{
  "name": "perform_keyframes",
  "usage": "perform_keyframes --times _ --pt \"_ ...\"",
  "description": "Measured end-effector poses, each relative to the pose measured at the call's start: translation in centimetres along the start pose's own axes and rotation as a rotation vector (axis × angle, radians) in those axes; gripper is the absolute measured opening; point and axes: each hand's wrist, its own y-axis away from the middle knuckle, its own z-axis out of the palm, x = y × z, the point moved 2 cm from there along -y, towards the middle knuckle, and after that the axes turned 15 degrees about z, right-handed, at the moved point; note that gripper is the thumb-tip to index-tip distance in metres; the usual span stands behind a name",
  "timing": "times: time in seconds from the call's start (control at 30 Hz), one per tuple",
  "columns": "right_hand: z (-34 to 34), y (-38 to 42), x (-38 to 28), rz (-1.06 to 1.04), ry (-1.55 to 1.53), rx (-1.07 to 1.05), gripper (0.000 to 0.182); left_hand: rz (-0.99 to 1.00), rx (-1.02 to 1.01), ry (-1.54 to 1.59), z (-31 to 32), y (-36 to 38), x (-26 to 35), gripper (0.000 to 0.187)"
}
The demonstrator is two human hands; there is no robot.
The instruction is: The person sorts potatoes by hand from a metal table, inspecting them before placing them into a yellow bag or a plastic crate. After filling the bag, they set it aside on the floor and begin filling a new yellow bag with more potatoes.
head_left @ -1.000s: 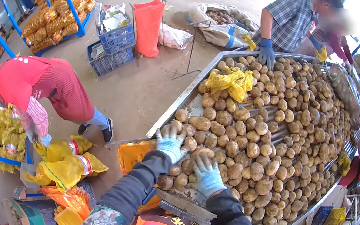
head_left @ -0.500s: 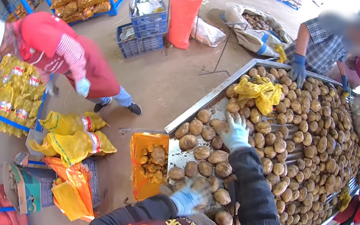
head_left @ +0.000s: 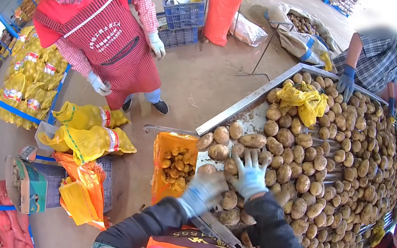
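Note:
My right hand [head_left: 248,174], in a pale blue glove, lies over potatoes [head_left: 286,159] at the near left end of the metal sorting table [head_left: 241,115]. Its fingers are spread, touching potatoes near the edge. Close to it, my left hand [head_left: 202,193], gloved alike, is smeared by motion beside the table's end. Its fingers cannot be made out clearly, and a potato [head_left: 207,169] shows just beyond them. An orange bag [head_left: 158,180] stands open against the table end to the left, with smaller potatoes [head_left: 177,166] inside.
A person in a red striped apron [head_left: 112,43] stands to the left near full yellow mesh bags [head_left: 97,139]. Across the table, a co-worker's blue-gloved hand [head_left: 346,82] rests near potatoes. A yellow net [head_left: 305,103] lies on them. Blue crates [head_left: 182,12] and a red sack [head_left: 222,13] stand behind.
My right hand has come nearer to my left hand along the table's end, and fewer potatoes lie there. The aproned person, bent over before, now stands upright. The view has shifted.

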Motion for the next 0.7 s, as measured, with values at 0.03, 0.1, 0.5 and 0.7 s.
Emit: perform_keyframes --times 0.03,0.1,0.5,0.7 --pt "-0.4 1.4 0.0 0.007 -0.021 0.017 0.085 -0.119 0.087 -0.017 -0.5 0.6 -2.1 0.044" --pt "0.3 3.8 0.7 -0.008 -0.064 0.002 0.084 -0.272 0.23 -0.07 -0.5 1.7 -5.9 0.043" --pt "0.5 10.1 0.4 -0.046 -0.135 0.134 0.056 -0.394 -0.647 0.062 -1.0 -8.9 -9.6 0.073" --pt "0.1 4.7 1.1 0.115 -0.281 0.134 0.055 -0.394 -0.511 0.106 -1.1 -7.4 -9.5 0.067"
